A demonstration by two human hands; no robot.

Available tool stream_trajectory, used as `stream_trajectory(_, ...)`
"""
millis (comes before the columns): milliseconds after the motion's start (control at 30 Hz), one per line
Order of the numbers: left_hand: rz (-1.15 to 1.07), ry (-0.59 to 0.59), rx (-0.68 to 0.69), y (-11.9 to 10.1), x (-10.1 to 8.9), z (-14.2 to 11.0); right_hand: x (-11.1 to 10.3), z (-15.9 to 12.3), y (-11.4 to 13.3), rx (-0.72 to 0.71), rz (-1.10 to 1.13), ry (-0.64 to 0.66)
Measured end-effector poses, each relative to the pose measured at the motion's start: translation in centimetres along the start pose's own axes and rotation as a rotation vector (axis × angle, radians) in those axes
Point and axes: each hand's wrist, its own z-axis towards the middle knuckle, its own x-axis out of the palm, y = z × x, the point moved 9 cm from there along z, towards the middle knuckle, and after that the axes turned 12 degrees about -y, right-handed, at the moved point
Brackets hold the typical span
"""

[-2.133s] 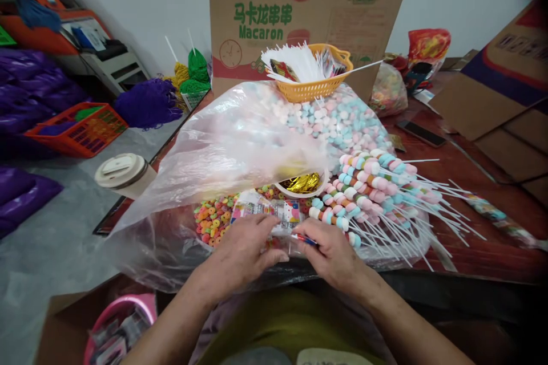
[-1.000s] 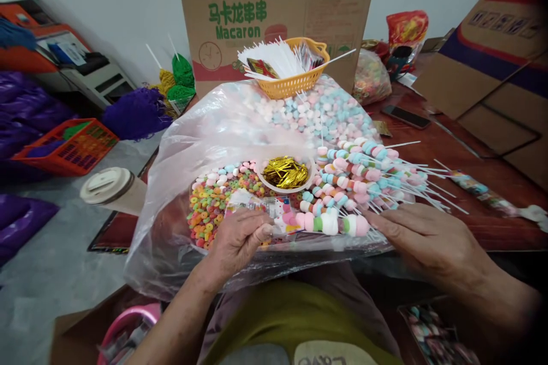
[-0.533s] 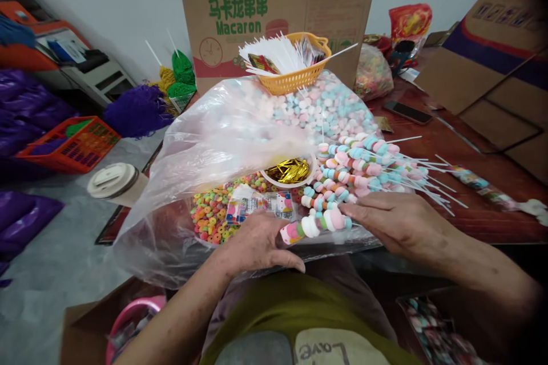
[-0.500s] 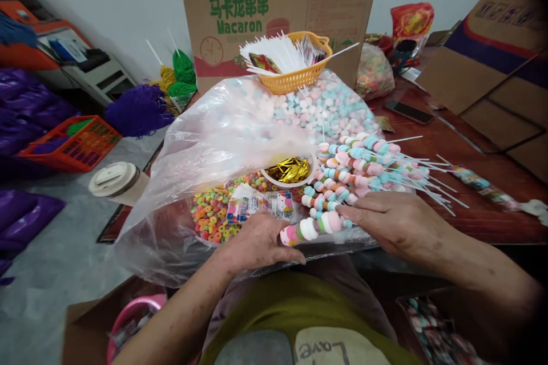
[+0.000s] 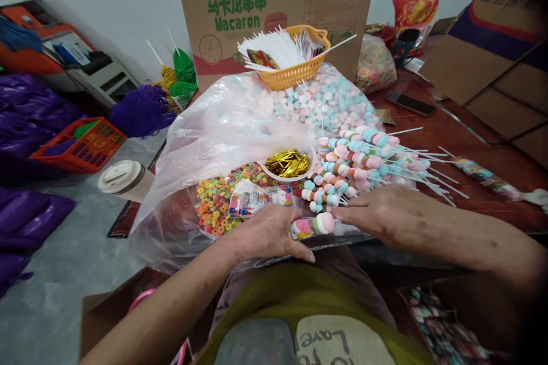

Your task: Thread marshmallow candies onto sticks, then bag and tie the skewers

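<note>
My left hand is closed around a small printed clear bag near the table's front edge. Part of a marshmallow skewer sits inside the bag, with its pink and white end still out. At that end, my right hand pinches the skewer; the stick is mostly hidden by the fingers. Just beyond lie several other marshmallow skewers in a pile, sticks pointing right. Flat printed bags rest behind my left hand, on colourful ring candies. A white bowl holds gold twist ties.
Loose marshmallows lie under clear plastic sheeting. Behind them stands an orange basket of white sticks before a cardboard box. A lidded cup is at left; a phone and a bagged skewer at right.
The marshmallow skewer has gone further into the bag, so fewer marshmallows show outside. My two hands have come closer together, and the view has shifted slightly.
</note>
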Motion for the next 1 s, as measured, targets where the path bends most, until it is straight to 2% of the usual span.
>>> stream_trajectory(200, -0.044, -0.014, -0.061, -0.2, 1.0, 0.9, 1.6, 1.2, 0.9, 0.008, 0.043, 0.027)
stream_trajectory(300, -0.15, -0.055, -0.112, 0.4, 1.1, 0.8, 0.3, 1.6, 0.3, 0.046, 0.051, -0.077)
stream_trajectory(400, -0.158, -0.071, -0.121, 0.7, 1.5, 0.7, -0.6, 1.9, 0.1, 0.088, 0.128, -0.161)
stream_trajectory(500, -0.141, -0.057, -0.091, 0.2, 2.6, 0.9, 1.2, 2.5, 1.7, 0.068, 0.247, -0.136)
stream_trajectory(567, -0.266, -0.077, -0.083, 0.4, 2.4, 0.9, 2.6, 3.0, 2.2, 0.09, 0.283, -0.137)
stream_trajectory(633, -0.517, -0.086, -0.085, 1.4, 1.0, 0.3, 3.1, 3.1, 1.7, 0.131, 0.338, -0.165)
stream_trajectory(700, -0.746, -0.017, -0.115, 2.9, -0.4, -0.9, 2.8, 3.0, 0.7, 0.148, 0.442, -0.195)
stream_trajectory(767, -0.823, 0.092, -0.193, 4.5, -0.9, -2.5, 2.0, 2.9, -0.3, 0.145, 0.53, -0.211)
stream_trajectory(867, -0.924, 0.337, -0.252, 4.2, 1.2, -5.0, 1.0, 3.2, -0.7, 0.111, 0.552, -0.235)
stream_trajectory(933, -1.038, 0.366, -0.321, 3.6, 3.0, -5.7, 1.0, 3.8, -0.3, 0.09, 0.532, -0.216)
stream_trajectory(1000, -1.078, 0.308, -0.385, 3.3, 4.6, -5.7, 1.5, 4.4, 0.1, 0.076, 0.524, -0.18)
